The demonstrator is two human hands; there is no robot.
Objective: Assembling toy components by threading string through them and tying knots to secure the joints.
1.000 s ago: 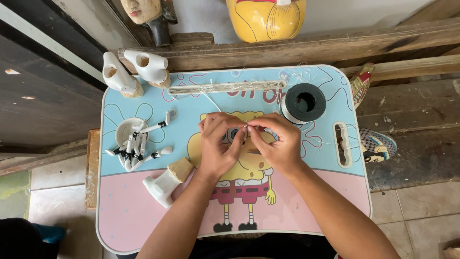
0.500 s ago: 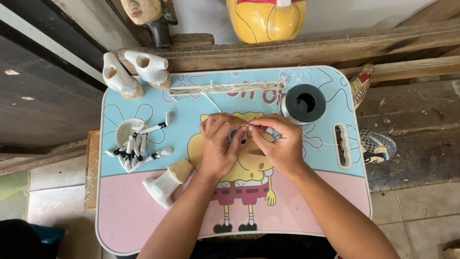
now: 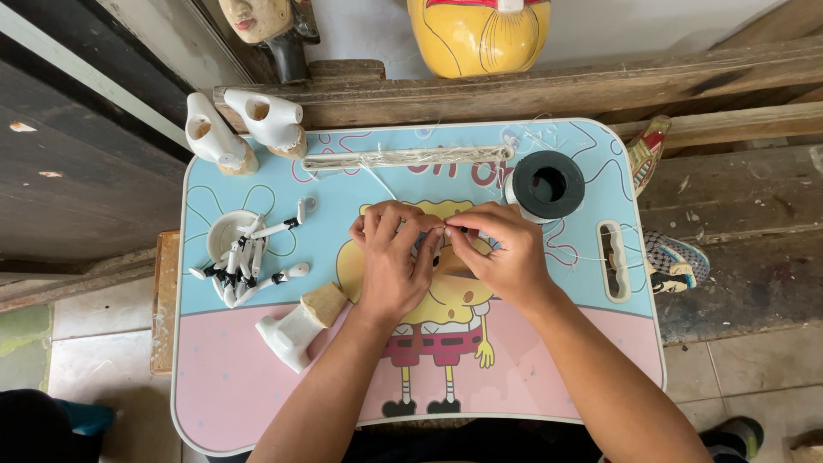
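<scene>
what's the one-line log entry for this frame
left hand + right hand: fingertips pinched together on small hidden piece | black spool beside right | table

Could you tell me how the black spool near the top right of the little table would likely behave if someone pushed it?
The black spool lies flat on its round end on the table, so it would probably slide rather than roll. It looks small and hollow-cored, so likely light. Thin pale thread trails beside it and might drag or unwind.
</scene>
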